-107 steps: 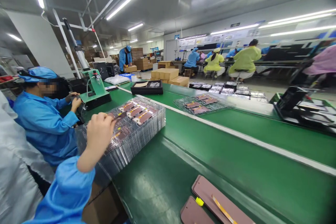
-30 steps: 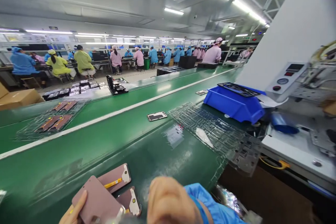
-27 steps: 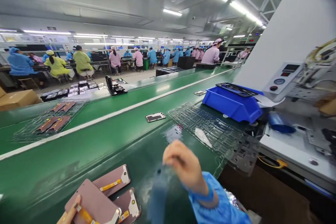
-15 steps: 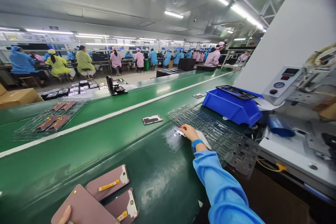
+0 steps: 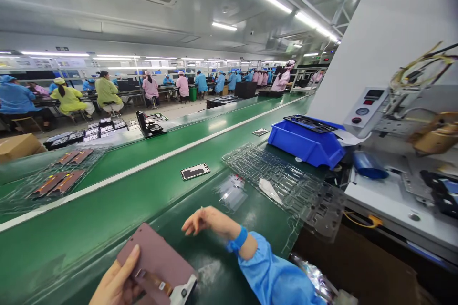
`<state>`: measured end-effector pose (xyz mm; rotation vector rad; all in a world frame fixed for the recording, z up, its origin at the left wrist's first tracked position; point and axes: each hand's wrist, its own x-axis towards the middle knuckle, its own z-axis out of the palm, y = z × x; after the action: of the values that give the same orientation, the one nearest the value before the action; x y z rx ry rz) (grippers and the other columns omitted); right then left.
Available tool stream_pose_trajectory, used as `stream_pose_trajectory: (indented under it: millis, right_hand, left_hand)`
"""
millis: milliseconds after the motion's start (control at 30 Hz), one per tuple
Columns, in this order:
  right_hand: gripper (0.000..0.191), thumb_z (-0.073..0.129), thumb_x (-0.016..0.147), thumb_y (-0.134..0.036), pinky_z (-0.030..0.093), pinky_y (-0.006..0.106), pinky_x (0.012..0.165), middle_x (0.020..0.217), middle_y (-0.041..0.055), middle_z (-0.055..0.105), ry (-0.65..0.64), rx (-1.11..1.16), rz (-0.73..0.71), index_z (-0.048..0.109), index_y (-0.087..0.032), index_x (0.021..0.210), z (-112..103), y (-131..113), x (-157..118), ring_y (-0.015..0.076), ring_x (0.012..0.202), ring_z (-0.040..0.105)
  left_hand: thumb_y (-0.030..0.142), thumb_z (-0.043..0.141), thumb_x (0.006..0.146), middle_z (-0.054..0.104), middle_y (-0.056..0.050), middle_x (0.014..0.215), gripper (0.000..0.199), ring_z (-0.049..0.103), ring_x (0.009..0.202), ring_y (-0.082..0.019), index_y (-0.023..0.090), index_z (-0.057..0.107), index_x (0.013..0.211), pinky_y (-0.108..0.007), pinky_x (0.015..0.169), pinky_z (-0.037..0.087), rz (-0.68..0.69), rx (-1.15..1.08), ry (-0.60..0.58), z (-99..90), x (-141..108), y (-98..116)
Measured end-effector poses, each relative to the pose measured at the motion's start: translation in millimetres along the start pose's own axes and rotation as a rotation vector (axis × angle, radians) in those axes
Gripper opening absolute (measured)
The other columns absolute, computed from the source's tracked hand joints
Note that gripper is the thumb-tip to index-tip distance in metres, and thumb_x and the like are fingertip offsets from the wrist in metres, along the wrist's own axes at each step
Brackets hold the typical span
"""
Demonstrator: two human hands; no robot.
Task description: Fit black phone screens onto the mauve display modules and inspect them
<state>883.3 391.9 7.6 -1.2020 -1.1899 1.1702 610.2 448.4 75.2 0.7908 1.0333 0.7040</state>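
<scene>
1. The left hand (image 5: 116, 282) is gripping a pinkish phone screen panel (image 5: 157, 262) at the bottom edge of the view, thumb lying on top and the other fingers curled under; the panel is tilting up off the green worktop (image 5: 222, 276), its flex cable and connector end pointing toward the person.

2. The right hand (image 5: 205, 220) is hovering just beyond the panel with its fingers loosely spread and holding nothing; it is not touching the panel.

3. Further out on the worktop, a clear film piece (image 5: 231, 193) is lying flat just beside a clear plastic tray (image 5: 282, 186), which is reaching toward a blue bin (image 5: 304, 145).

4. A single dark panel (image 5: 195, 171) is sitting on the conveyor belt (image 5: 107, 190), well apart from both hands. Other trays with brown panels (image 5: 59, 178) are lying at the far left.

5. To handle the held panel well, I judge the grip should be staying on the edges, thumb kept off the flex cable, with the right hand taking the opposite edge so the glass is not bending.

6. The panel's lower corner is being cut off by the frame, so whether any film is on it I cannot tell.

7. Other people in coloured coats are sitting at benches far behind the belt.
</scene>
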Motion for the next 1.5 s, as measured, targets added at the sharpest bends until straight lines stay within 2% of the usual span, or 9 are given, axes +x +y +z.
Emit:
stream_pose_trajectory:
  millis: [100, 233, 367, 567, 800, 967, 1133, 1300, 1500]
  right_hand:
    - [0.101, -0.006, 0.067, -0.095, 0.052, 0.041, 0.071, 0.090, 0.0160, 0.068, -0.177, 0.210, 0.008, 0.057, -0.017, 0.076, 44, 13, 6, 0.0251, 0.079, 0.067]
    - [0.109, 0.016, 0.064, -0.100, 0.051, 0.040, 0.069, 0.099, 0.0203, 0.067, -0.378, 0.701, 0.152, 0.061, -0.009, 0.103, 54, 31, 15, 0.0276, 0.082, 0.065]
    - [0.090, 0.043, 0.073, -0.087, 0.049, 0.031, 0.060, 0.104, 0.0146, 0.067, -0.227, 1.060, 0.191, 0.061, -0.008, 0.113, 38, 33, 16, 0.0190, 0.071, 0.063]
    - [0.088, 0.043, 0.075, -0.086, 0.049, 0.032, 0.056, 0.096, 0.0118, 0.069, -0.123, 1.178, 0.188, 0.065, -0.007, 0.108, 30, 27, 14, 0.0192, 0.070, 0.064]
    - [0.090, 0.051, 0.069, -0.086, 0.051, 0.032, 0.058, 0.094, 0.0112, 0.069, -0.158, 1.154, 0.163, 0.068, -0.005, 0.105, 30, 36, 19, 0.0190, 0.071, 0.065]
    - [0.084, 0.047, 0.074, -0.084, 0.052, 0.033, 0.058, 0.095, 0.0103, 0.070, -0.110, 1.141, 0.133, 0.067, -0.009, 0.107, 28, 41, 23, 0.0196, 0.070, 0.065]
    - [0.068, 0.058, 0.080, -0.071, 0.055, 0.036, 0.064, 0.104, 0.0136, 0.071, 0.016, 1.110, 0.050, 0.067, -0.009, 0.108, 33, 33, 13, 0.0206, 0.077, 0.067]
    - [0.061, 0.073, 0.074, -0.065, 0.055, 0.042, 0.088, 0.116, 0.0079, 0.070, 0.041, 1.105, 0.021, 0.068, -0.019, 0.114, 37, 27, -6, 0.0236, 0.104, 0.065]
    - [0.063, 0.075, 0.071, -0.064, 0.052, 0.045, 0.097, 0.128, 0.0096, 0.066, 0.065, 0.799, -0.055, 0.067, -0.025, 0.119, 54, 6, -28, 0.0274, 0.115, 0.062]
  left_hand:
    - [0.046, 0.086, 0.062, 0.067, -0.001, 0.063, 0.040, 0.064, 0.058, -0.018, 0.016, 0.068, 0.080, -0.025, 0.052, 0.053, 0.027, 0.040, -0.263, 49.1, 6, -1]
    - [0.061, 0.068, 0.076, 0.043, 0.005, 0.040, 0.046, 0.048, 0.036, -0.014, 0.016, 0.061, 0.066, -0.028, 0.042, 0.046, -0.026, 0.246, -0.555, 76.8, 40, -3]
    - [0.069, 0.047, 0.083, 0.074, -0.014, 0.094, 0.062, 0.070, 0.088, -0.027, 0.014, 0.068, 0.102, -0.036, 0.076, 0.055, 0.333, 0.711, -0.408, 85.7, 117, 13]
    - [0.048, 0.068, 0.072, 0.055, -0.025, 0.135, 0.070, 0.052, 0.126, -0.036, 0.006, 0.054, 0.126, -0.046, 0.108, 0.037, 0.549, 1.124, -0.206, 100.2, 244, 28]
    - [0.038, 0.076, 0.066, 0.035, -0.021, 0.154, 0.086, 0.020, 0.145, -0.042, 0.015, 0.042, 0.142, -0.062, 0.114, 0.016, 0.584, 1.349, -0.189, 104.7, 294, 15]
    - [0.046, 0.076, 0.062, 0.057, -0.017, 0.135, 0.069, 0.046, 0.131, -0.037, 0.014, 0.061, 0.121, -0.044, 0.114, 0.029, 0.663, 1.181, -0.213, 81.4, 276, 31]
    - [0.061, 0.073, 0.063, 0.058, -0.019, 0.122, 0.078, 0.053, 0.122, -0.039, 0.011, 0.055, 0.121, -0.049, 0.103, 0.044, 0.570, 0.797, -0.064, 38.6, 227, 60]
    - [0.058, 0.068, 0.075, 0.059, -0.013, 0.121, 0.075, 0.066, 0.105, -0.026, 0.020, 0.040, 0.133, -0.040, 0.085, 0.057, 0.442, 0.351, -0.008, -23.3, 137, 62]
    - [0.045, 0.088, 0.062, 0.070, -0.013, 0.116, 0.075, 0.066, 0.108, -0.030, 0.020, 0.057, 0.125, -0.033, 0.089, 0.054, 0.363, -0.059, -0.115, -69.3, 12, 11]
